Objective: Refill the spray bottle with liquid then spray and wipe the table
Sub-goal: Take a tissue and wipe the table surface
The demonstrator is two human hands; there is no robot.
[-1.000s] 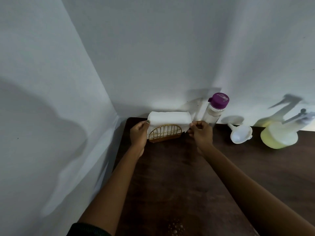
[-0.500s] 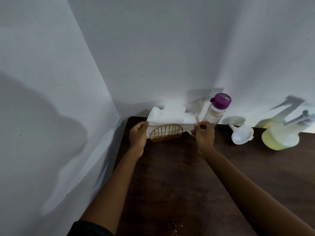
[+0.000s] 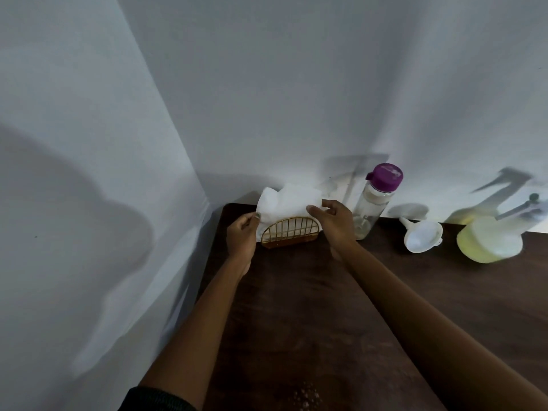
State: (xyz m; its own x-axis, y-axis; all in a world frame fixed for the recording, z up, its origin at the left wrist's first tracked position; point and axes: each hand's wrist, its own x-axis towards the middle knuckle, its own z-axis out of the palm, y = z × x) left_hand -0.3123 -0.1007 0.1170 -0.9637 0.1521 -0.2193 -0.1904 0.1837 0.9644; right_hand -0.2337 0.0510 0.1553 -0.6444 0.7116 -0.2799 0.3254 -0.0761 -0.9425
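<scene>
Left hand (image 3: 241, 236) and right hand (image 3: 333, 219) pinch the white tissues (image 3: 286, 204) (in the gold holder (image 3: 289, 232)) at the desk's (image 3: 311, 307) 11 o'clock corner.

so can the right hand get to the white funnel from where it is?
Probably yes. The right hand is pinching the napkins in the holder, and the funnel lies to its right on the table. Only the purple-capped bottle stands between, toward the wall, so passing in front looks clear.

The dark brown desk (image 3: 311, 307) sits in a corner. On it, along the back wall, stand a gold holder (image 3: 289, 236), a purple-capped bottle (image 3: 374, 203), a white funnel (image 3: 422, 237) and a yellow spray bottle (image 3: 489, 240).
</scene>
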